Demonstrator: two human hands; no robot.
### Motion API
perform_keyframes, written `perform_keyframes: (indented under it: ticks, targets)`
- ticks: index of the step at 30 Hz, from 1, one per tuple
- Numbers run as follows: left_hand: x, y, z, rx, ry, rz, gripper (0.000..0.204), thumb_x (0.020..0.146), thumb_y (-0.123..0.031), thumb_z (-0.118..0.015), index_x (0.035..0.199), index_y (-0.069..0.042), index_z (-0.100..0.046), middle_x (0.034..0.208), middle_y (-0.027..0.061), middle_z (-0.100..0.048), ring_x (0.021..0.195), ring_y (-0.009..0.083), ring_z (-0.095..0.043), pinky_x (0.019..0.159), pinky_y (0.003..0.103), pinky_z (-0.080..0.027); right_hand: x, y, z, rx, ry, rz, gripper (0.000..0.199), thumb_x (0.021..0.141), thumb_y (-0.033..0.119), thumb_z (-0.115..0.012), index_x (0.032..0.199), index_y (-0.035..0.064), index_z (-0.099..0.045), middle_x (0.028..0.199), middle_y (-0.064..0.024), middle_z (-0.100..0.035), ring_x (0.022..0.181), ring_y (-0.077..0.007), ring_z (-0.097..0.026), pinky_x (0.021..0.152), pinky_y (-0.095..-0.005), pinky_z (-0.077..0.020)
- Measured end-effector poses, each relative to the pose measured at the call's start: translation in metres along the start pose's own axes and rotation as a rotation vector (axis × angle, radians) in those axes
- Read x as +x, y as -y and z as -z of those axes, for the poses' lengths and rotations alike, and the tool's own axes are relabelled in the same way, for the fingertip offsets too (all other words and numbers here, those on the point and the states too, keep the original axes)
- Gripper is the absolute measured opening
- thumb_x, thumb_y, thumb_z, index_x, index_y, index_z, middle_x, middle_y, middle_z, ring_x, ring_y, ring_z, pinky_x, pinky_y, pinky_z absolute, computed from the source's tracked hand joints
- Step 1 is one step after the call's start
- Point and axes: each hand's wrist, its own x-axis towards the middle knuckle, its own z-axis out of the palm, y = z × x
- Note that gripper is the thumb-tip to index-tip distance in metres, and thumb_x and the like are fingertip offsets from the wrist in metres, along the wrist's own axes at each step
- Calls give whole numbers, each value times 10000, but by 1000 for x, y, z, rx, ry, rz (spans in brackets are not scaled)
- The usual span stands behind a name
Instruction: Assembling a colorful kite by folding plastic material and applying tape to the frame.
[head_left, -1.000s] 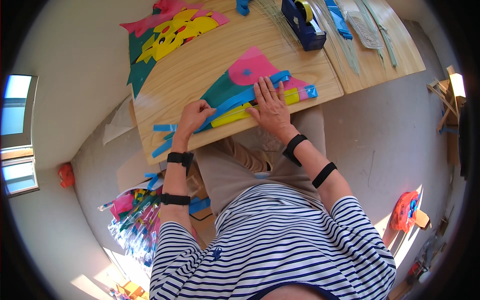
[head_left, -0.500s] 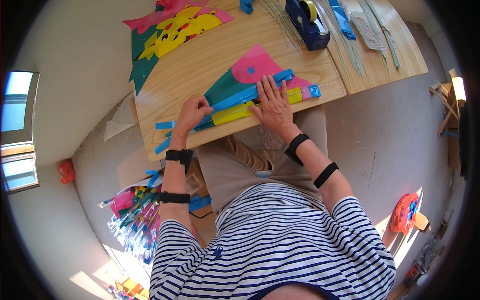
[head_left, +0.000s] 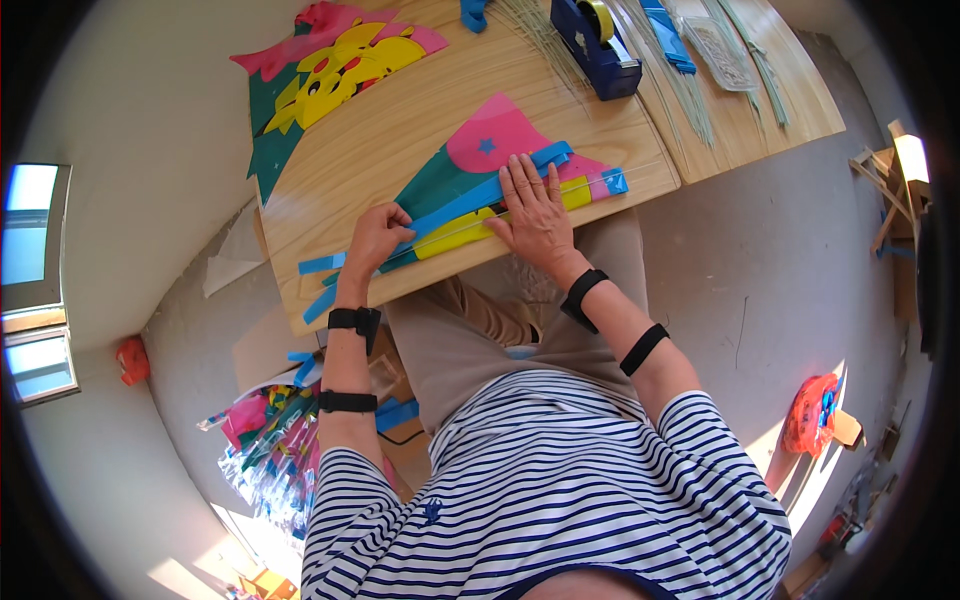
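A folded kite-like sheet of pink, green and yellow (head_left: 505,128) lies along the table's near edge. A blue ribbon (head_left: 440,211) runs lengthwise over it, and a thin pale rod (head_left: 455,233) lies along its yellow part. My left hand (head_left: 378,240) is closed at the sheet's left end, thumb and forefinger pinching the ribbon's edge. Flat on the sheet rests my right hand (head_left: 535,215), fingers stretched across the ribbon and pressing it; the palm hides part of the yellow. Loose blue ribbon ends (head_left: 321,264) stick out past my left wrist.
Further left on the wooden table (head_left: 400,130) lies a stack of yellow, pink and green sheets (head_left: 350,75). A blue tape dispenser (head_left: 600,60), thin rods (head_left: 690,105) and a clear plastic tray (head_left: 722,55) stand at the far right. Bundled colourful sheets (head_left: 280,440) sit below, left.
My left hand has slid slightly left and nearer along the ribbon, its fingers straighter now. The right hand stays flat in about the same place. The whole view has shifted a little.
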Motion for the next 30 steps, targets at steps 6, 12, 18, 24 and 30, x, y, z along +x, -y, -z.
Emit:
perform_keyframes:
  ticks: [6,12,18,24,30]
  targets:
    - [1,-2,-1,-11,6,22,141,754,-29,-770,865,-5,-688,738,36,-658,697,122,-587,659,297,-478,0,1,3,-14,10,2,830,921,535,-625,1480,-60,-472,1617,-201,-369,1564,-334,-243,1269,-571,-103]
    - [-2,0,3,20,20,5,127,790,-71,-769,875,-18,-691,759,22,-650,711,111,-578,670,289,-475,1,4,-1,-3,-6,-28,849,919,537,-633,1472,-85,-465,1592,-253,-391,1553,-366,-261,1270,-570,-104]
    - [-7,-5,37,-111,253,108,145,891,-176,-764,915,-50,-696,770,-22,-622,709,70,-558,627,253,-450,1,0,-3,7,11,-22,863,917,531,-647,1483,-89,-443,1591,-264,-390,1542,-377,-282,1273,-561,-116]
    - [-32,10,79,-296,380,194,153,905,-188,-761,943,-53,-700,733,-35,-597,641,50,-548,552,221,-421,2,1,-4,-32,6,-5,842,937,525,-633,1483,-88,-446,1591,-266,-393,1541,-385,-284,1268,-561,-139]
    - [-72,46,123,-340,320,193,151,921,-186,-740,909,-46,-683,724,-29,-594,619,52,-551,541,228,-425,1,2,-3,-61,24,12,810,967,509,-606,1499,-79,-437,1605,-251,-387,1541,-383,-288,1270,-543,-138]
